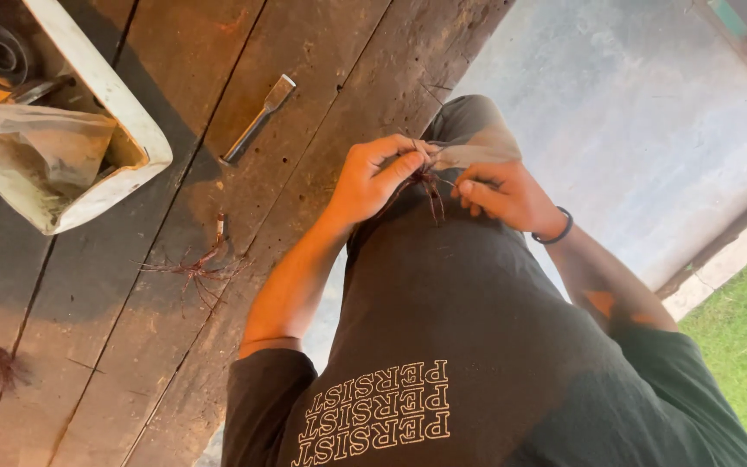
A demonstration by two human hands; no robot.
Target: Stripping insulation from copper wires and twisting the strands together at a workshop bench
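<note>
1. Both hands meet at frame centre; the left hand (373,177) pinches a tuft of reddish fibres (430,186) with curled fingers; the right hand (499,195) closes on its thin strands.
2. Risk: the wiry strands look brittle; a hard tug could snap or scatter them.
3. Rough, cracked wooden planks (322,130); a flat metal chisel (258,119) upper centre-left; a loose fibre bundle (196,270) lies left of centre.

Both forearms are bare and bent in toward the lap, bringing the hands close together. The left hand (372,177) curls with thumb and fingertips pinched. The right hand (503,197), a dark band at its wrist, pinches opposite, knuckles up.
</note>
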